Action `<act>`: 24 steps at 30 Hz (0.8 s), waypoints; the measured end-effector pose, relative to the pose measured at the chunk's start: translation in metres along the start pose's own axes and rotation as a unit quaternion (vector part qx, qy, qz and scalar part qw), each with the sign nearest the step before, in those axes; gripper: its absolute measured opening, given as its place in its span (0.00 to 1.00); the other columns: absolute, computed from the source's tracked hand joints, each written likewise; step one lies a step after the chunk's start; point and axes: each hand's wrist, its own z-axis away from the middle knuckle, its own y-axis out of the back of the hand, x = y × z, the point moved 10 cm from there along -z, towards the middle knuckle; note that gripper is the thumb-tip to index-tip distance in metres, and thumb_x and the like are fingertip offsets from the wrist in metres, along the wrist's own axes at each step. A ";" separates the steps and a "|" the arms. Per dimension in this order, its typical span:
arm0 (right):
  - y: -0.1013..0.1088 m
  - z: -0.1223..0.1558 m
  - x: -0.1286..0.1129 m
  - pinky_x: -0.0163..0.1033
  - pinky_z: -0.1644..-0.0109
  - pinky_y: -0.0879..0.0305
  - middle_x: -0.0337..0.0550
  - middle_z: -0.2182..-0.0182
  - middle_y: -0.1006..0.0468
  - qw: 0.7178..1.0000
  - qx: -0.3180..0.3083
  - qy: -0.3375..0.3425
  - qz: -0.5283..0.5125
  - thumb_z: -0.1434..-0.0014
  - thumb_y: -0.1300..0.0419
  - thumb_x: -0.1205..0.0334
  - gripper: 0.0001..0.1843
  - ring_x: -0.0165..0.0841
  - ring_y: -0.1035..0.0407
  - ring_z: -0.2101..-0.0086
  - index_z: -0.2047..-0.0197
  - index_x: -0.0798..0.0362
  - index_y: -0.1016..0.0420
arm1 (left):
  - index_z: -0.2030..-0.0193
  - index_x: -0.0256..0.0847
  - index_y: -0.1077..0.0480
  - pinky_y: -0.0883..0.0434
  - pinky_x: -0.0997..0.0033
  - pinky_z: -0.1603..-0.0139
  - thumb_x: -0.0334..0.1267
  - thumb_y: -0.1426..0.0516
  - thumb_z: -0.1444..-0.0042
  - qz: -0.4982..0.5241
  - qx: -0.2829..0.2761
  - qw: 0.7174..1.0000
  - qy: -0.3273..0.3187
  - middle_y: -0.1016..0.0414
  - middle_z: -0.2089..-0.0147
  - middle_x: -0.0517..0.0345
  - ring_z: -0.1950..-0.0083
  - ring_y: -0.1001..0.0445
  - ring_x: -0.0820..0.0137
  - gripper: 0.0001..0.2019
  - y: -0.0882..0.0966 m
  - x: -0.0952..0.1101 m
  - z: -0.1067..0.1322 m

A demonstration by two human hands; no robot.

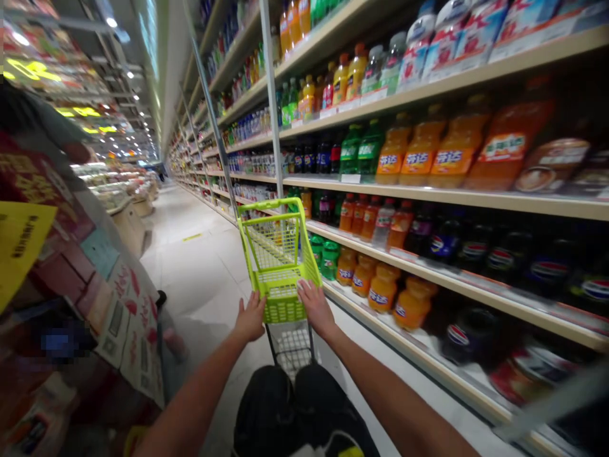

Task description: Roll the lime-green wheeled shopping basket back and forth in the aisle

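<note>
A small lime-green shopping cart (278, 251) stands in front of me in a supermarket aisle, its basket empty. My left hand (250, 318) grips the left end of the cart's handle, fingers curled over it. My right hand (314, 309) rests closed on the right end of the same handle. My dark trousers show at the bottom between my arms.
Long shelves (428, 197) of soft-drink bottles run along the right, with orange, green and dark cola bottles. On the left stands a display (118, 304) hung with posters and a yellow sign. A pale tiled aisle floor (200, 254) stretches ahead between them.
</note>
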 end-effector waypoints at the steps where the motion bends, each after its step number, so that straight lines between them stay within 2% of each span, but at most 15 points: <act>1: 0.003 0.000 0.009 0.55 0.41 0.52 0.51 0.41 0.41 0.999 -0.010 -0.030 -0.006 0.40 0.56 0.73 0.20 0.41 0.57 0.38 0.46 0.57 0.34 | 0.35 0.36 0.60 0.62 0.47 0.36 0.31 0.47 0.60 -0.004 0.019 1.000 -0.004 0.68 0.31 0.44 0.31 0.66 0.62 0.43 0.002 0.001 -0.001; 2: 0.004 0.000 0.014 0.56 0.41 0.53 0.53 0.41 0.42 0.998 -0.015 -0.059 -0.013 0.40 0.56 0.74 0.21 0.42 0.58 0.38 0.46 0.59 0.35 | 0.35 0.36 0.60 0.62 0.47 0.36 0.31 0.47 0.60 -0.008 0.027 1.000 -0.009 0.68 0.31 0.44 0.31 0.66 0.62 0.43 0.002 0.002 -0.001; 4: -0.003 -0.005 0.002 0.55 0.41 0.53 0.53 0.40 0.42 0.996 -0.030 -0.077 -0.037 0.41 0.55 0.75 0.21 0.41 0.58 0.38 0.45 0.60 0.36 | 0.35 0.36 0.61 0.62 0.47 0.36 0.30 0.47 0.59 -0.014 0.035 0.999 -0.018 0.68 0.31 0.44 0.31 0.65 0.62 0.43 0.001 0.004 -0.001; 8: -0.025 -0.019 -0.063 0.53 0.40 0.53 0.50 0.40 0.43 0.994 -0.068 -0.003 -0.086 0.41 0.54 0.75 0.22 0.39 0.57 0.38 0.45 0.56 0.36 | 0.35 0.34 0.60 0.61 0.49 0.36 0.32 0.47 0.58 -0.018 0.042 0.999 -0.027 0.65 0.31 0.44 0.31 0.64 0.62 0.41 0.002 0.003 0.000; 10: -0.030 -0.022 -0.080 0.53 0.39 0.53 0.49 0.40 0.43 0.992 -0.084 0.034 -0.085 0.40 0.54 0.74 0.20 0.40 0.56 0.39 0.45 0.55 0.36 | 0.35 0.34 0.60 0.61 0.49 0.35 0.33 0.47 0.56 -0.018 0.049 0.998 -0.025 0.64 0.31 0.45 0.31 0.63 0.63 0.40 0.005 -0.002 -0.001; 11: -0.029 -0.022 -0.080 0.53 0.39 0.54 0.48 0.40 0.43 0.992 -0.089 0.046 -0.081 0.39 0.54 0.73 0.20 0.41 0.56 0.39 0.45 0.55 0.36 | 0.36 0.35 0.59 0.61 0.49 0.35 0.33 0.47 0.56 -0.020 0.052 0.998 -0.020 0.64 0.31 0.45 0.31 0.63 0.64 0.40 0.006 -0.006 -0.001; 13: -0.022 -0.018 -0.062 0.54 0.39 0.55 0.47 0.39 0.43 0.992 -0.090 0.046 -0.069 0.38 0.54 0.71 0.19 0.41 0.56 0.38 0.45 0.56 0.35 | 0.36 0.35 0.57 0.62 0.48 0.36 0.32 0.47 0.56 -0.025 0.057 0.998 -0.014 0.64 0.31 0.46 0.31 0.63 0.64 0.39 0.008 -0.013 -0.003; 17: -0.003 -0.006 0.000 0.56 0.39 0.56 0.50 0.40 0.44 0.995 -0.073 -0.051 -0.048 0.38 0.54 0.70 0.18 0.42 0.58 0.38 0.46 0.58 0.35 | 0.36 0.36 0.56 0.64 0.45 0.36 0.29 0.48 0.56 -0.020 0.060 0.998 -0.030 0.63 0.31 0.48 0.31 0.61 0.65 0.38 0.009 -0.013 -0.003; 19: -0.002 -0.005 0.006 0.57 0.40 0.55 0.53 0.40 0.44 0.993 -0.061 -0.089 -0.054 0.39 0.55 0.72 0.19 0.42 0.59 0.38 0.45 0.60 0.36 | 0.36 0.36 0.58 0.64 0.44 0.36 0.29 0.48 0.56 -0.011 0.061 0.998 -0.031 0.63 0.31 0.49 0.31 0.61 0.65 0.39 0.007 -0.012 -0.001; 21: -0.008 -0.012 -0.018 0.56 0.40 0.54 0.53 0.40 0.44 0.993 -0.049 -0.076 -0.075 0.40 0.55 0.75 0.21 0.41 0.59 0.38 0.45 0.59 0.37 | 0.35 0.34 0.60 0.62 0.44 0.36 0.29 0.48 0.56 -0.002 0.068 0.998 -0.020 0.65 0.31 0.48 0.31 0.61 0.65 0.40 0.006 -0.014 0.001; 24: -0.022 -0.027 -0.080 0.56 0.40 0.53 0.50 0.40 0.43 0.993 -0.044 -0.003 -0.105 0.40 0.55 0.74 0.22 0.40 0.58 0.38 0.44 0.55 0.37 | 0.35 0.33 0.61 0.60 0.44 0.36 0.30 0.49 0.56 -0.001 0.076 0.997 0.005 0.66 0.31 0.48 0.31 0.63 0.64 0.40 0.005 -0.022 0.002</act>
